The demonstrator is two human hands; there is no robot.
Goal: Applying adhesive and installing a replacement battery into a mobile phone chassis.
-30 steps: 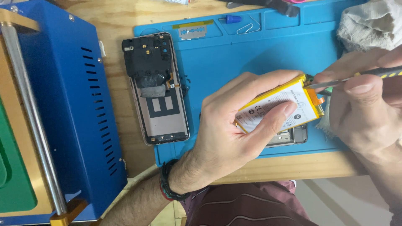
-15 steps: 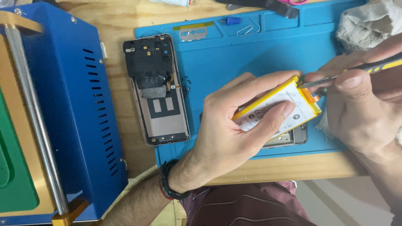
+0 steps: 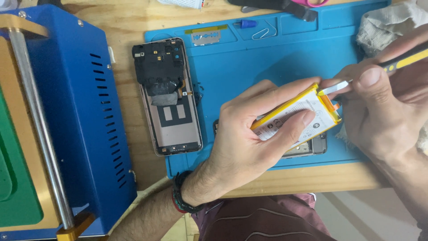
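Observation:
My left hand (image 3: pixel 249 134) grips a flat white phone battery with yellow edges (image 3: pixel 307 117), tilted up over a phone body (image 3: pixel 312 146) that lies on the blue work mat (image 3: pixel 249 62). My right hand (image 3: pixel 383 107) holds a yellow-and-black-handled tool (image 3: pixel 401 60); its flat metal tip (image 3: pixel 334 88) touches the battery's upper right corner near an orange tab. An opened phone frame with its dark inner board (image 3: pixel 167 96) lies at the mat's left edge, apart from both hands.
A large blue metal machine with a steel bar (image 3: pixel 67 120) fills the left side. A crumpled grey cloth (image 3: pixel 388 22), a small blue bit (image 3: pixel 247 23), a wire clip (image 3: pixel 262 33) and a metal strip (image 3: pixel 206 36) sit along the mat's far edge. The wooden table edge (image 3: pixel 312 178) is close to me.
The tool tip has slid along the battery's top edge to its upper right corner. The battery is lifted slightly more, with my left hand's grip unchanged.

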